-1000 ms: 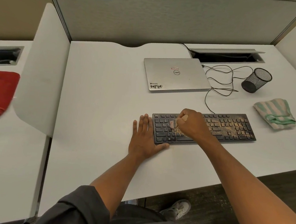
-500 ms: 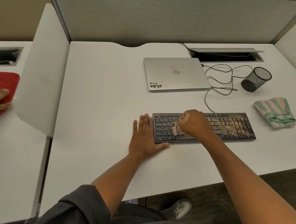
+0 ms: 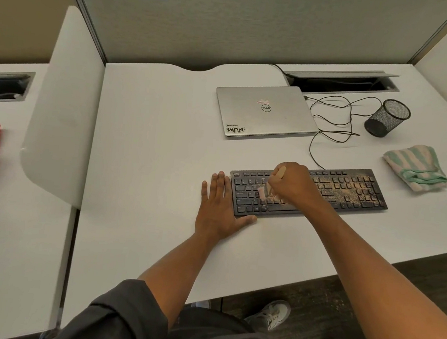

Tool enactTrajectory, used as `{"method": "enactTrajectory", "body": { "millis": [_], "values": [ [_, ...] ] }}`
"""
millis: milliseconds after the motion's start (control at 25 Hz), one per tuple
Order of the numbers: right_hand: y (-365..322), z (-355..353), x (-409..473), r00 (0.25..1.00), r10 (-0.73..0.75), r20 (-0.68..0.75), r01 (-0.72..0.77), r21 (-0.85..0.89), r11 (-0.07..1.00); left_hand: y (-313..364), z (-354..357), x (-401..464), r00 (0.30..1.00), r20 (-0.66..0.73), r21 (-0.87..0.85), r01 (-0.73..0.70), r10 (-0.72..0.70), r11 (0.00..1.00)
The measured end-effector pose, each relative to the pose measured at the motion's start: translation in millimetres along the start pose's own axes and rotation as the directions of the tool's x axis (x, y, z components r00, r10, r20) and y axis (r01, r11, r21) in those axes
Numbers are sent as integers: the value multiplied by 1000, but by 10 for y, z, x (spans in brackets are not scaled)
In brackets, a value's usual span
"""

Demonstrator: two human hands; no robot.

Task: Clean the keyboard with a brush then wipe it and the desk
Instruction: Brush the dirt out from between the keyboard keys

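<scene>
A: Hands first, nearest the desk's (image 3: 149,162) front edge: what is each doing?

B: The left hand (image 3: 219,210) lies flat on the desk with its fingers straight, pressed against the left end of the black keyboard (image 3: 307,192), thumb along the keyboard's front edge. The right hand (image 3: 294,184) has its fingers curled round a wooden-handled brush (image 3: 269,187), whose bristles touch the keys in the keyboard's left half.

A: And the keyboard itself?

B: It sits right of the desk's middle, parallel to the front edge. Tan dust covers its right half.

A: Farther back?

B: A striped green and beige cloth (image 3: 415,167) lies near the right edge. Behind the keyboard a closed silver Dell laptop (image 3: 266,112), loose black cable (image 3: 331,119), and a tipped black mesh pen cup (image 3: 387,118) near the back right corner.
</scene>
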State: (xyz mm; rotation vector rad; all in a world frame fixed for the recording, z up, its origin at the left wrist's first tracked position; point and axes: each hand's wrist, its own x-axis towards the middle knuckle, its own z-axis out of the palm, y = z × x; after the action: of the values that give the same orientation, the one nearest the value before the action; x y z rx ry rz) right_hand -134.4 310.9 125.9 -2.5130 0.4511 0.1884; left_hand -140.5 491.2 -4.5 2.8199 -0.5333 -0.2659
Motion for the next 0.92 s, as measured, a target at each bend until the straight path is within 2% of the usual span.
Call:
{"method": "enactTrajectory", "body": {
  "millis": [160,320,520,680,840,920],
  "values": [
    [38,87,-59,1000,-20,-5,20,33,999,4,-6,-7,1000,3,0,0,0,1000],
    [113,41,-96,996,3,-92,-1,17,1000,6,-14,-5,1000,2,-1,-3,3,1000],
    [254,118,-218,998,51,-28,-43,233,972,-2,-5,-2,1000,2,2,-2,2,1000],
    [385,48,-238,985,76,-158,-41,214,976,1,-1,5,1000,3,7,2,-2,1000],
    [375,104,-305,998,64,-30,-52,310,949,11,-11,1,1000,7,17,3,-3,1000],
    [407,106,-315,997,55,-53,-38,281,959,20,-12,2,1000,-2,28,6,-6,1000]
  ]
}}
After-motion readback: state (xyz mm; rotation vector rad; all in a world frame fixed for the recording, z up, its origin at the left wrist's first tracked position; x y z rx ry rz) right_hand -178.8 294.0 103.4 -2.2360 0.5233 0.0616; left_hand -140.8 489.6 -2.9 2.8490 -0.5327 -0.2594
